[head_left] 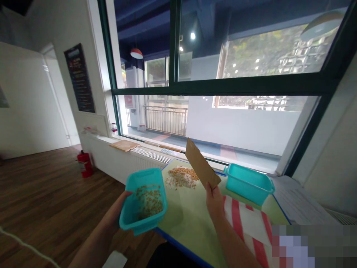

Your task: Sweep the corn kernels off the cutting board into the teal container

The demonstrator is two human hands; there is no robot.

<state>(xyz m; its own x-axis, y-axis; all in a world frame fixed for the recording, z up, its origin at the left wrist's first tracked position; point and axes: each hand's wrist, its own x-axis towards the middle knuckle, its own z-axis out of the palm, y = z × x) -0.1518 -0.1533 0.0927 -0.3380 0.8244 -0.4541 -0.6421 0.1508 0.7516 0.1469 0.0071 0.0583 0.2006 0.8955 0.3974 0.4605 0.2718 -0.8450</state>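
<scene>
My left hand (122, 203) grips the near left side of a teal plastic tub (145, 201) and holds it tilted at the table's left edge; brown grains lie scattered inside it. My right hand (214, 199) is closed on the lower end of a brown cardboard piece (201, 166), which stands up slanted above the table. Just left of the card, a heap of mixed brown and white grains (181, 177) lies on the green tabletop (189, 219).
A second teal tub (248, 182) stands on the table to the right. A red-and-white striped cloth (248, 223) lies under my right forearm. Beyond the table are a windowsill, a large window and a radiator grille. A red fire extinguisher (85, 163) stands on the wooden floor to the left.
</scene>
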